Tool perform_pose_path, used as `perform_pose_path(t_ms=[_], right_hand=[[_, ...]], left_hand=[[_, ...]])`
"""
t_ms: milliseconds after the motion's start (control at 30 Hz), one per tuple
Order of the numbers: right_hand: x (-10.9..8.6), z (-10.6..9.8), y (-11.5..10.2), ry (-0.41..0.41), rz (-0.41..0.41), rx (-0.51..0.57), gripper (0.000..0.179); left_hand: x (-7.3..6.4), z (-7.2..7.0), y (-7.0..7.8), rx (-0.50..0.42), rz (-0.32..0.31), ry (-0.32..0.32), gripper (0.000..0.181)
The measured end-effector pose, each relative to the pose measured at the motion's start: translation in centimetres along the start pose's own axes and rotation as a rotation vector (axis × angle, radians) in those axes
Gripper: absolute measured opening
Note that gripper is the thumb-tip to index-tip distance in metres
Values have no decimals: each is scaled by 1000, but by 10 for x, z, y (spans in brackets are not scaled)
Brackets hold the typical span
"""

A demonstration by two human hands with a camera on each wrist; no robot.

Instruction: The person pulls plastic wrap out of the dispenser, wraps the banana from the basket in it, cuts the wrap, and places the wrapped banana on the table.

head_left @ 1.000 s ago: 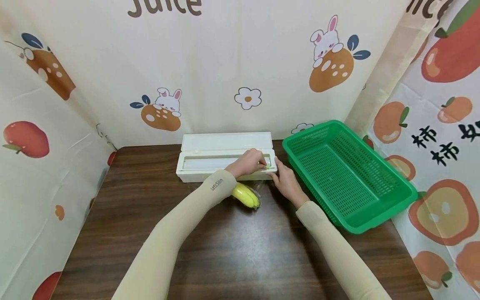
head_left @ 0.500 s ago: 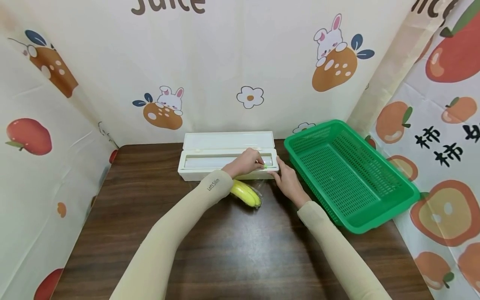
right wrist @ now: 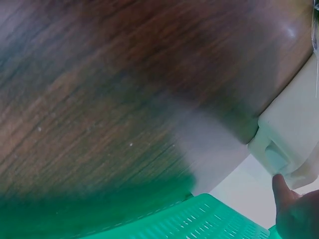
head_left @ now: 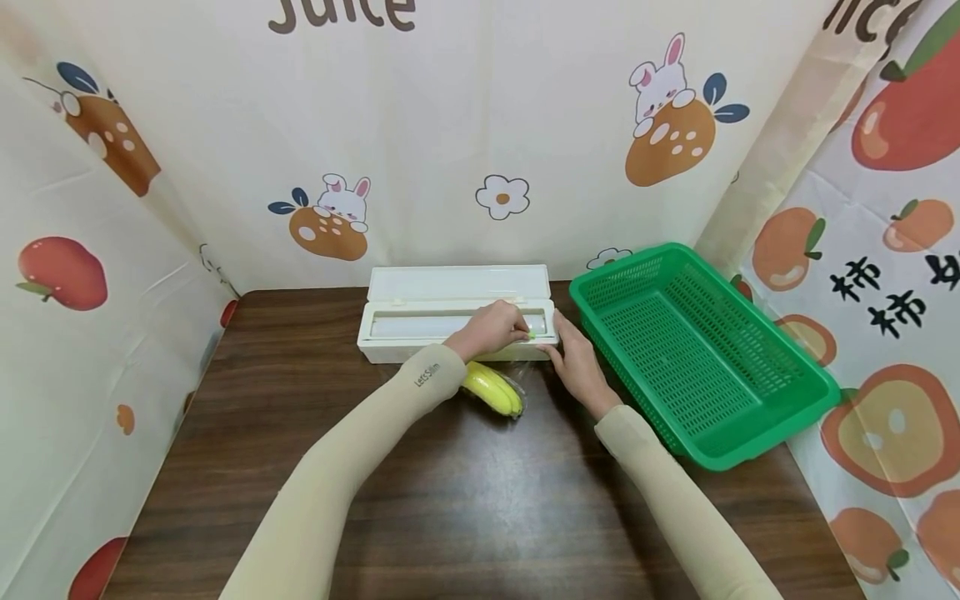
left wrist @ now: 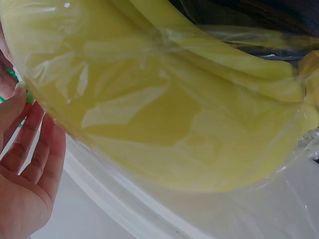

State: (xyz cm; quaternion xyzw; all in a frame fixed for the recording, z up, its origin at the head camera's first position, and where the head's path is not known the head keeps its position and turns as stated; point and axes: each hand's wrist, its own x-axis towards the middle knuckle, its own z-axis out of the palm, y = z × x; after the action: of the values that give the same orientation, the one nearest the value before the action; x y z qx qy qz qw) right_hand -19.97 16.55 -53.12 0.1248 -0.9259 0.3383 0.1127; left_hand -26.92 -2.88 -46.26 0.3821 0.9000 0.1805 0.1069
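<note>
A white cling film dispenser (head_left: pixel 386 353) lies at the table's back with its lid raised and a roll inside. My left hand (head_left: pixel 491 327) reaches over it and pinches a small green slider (head_left: pixel 532 335) near the front right corner. Around the dispenser's right end, my right hand (head_left: pixel 579 367) steadies it, thumb at the front and fingers along the side. Just in front sits a bunch of bananas (head_left: pixel 492 390) in clear film, partly hidden by the left forearm. In the left wrist view the wrapped bananas (left wrist: pixel 164 109) cover most of the picture.
A green plastic basket (head_left: pixel 682 367) stands right of the dispenser, close to the right forearm. Dark wood tabletop (head_left: pixel 480 517) extends toward the front. Printed cloth (head_left: pixel 427 125) hangs behind and at both sides.
The left hand with the green slider has shifted slightly left along the dispenser, away from its right end. The right hand keeps its hold. The head view has tilted a little.
</note>
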Motion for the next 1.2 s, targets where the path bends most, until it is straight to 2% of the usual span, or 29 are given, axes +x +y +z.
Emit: perform_pose_path(t_ms=[333, 733, 1000, 1200], right_hand=[[-1, 2, 2, 56, -36, 16, 59], [-2, 2, -1, 9, 19, -4, 61], [-1, 2, -1, 5, 28, -3, 61], [-2, 2, 0, 5, 30, 4, 61]], left_hand=[[-3, -2, 2, 61, -20, 6, 20], [-6, -2, 0, 83, -52, 3, 20], [-7, -2, 0, 105, -55, 9, 19], [-9, -4, 0, 84, -54, 4, 19]])
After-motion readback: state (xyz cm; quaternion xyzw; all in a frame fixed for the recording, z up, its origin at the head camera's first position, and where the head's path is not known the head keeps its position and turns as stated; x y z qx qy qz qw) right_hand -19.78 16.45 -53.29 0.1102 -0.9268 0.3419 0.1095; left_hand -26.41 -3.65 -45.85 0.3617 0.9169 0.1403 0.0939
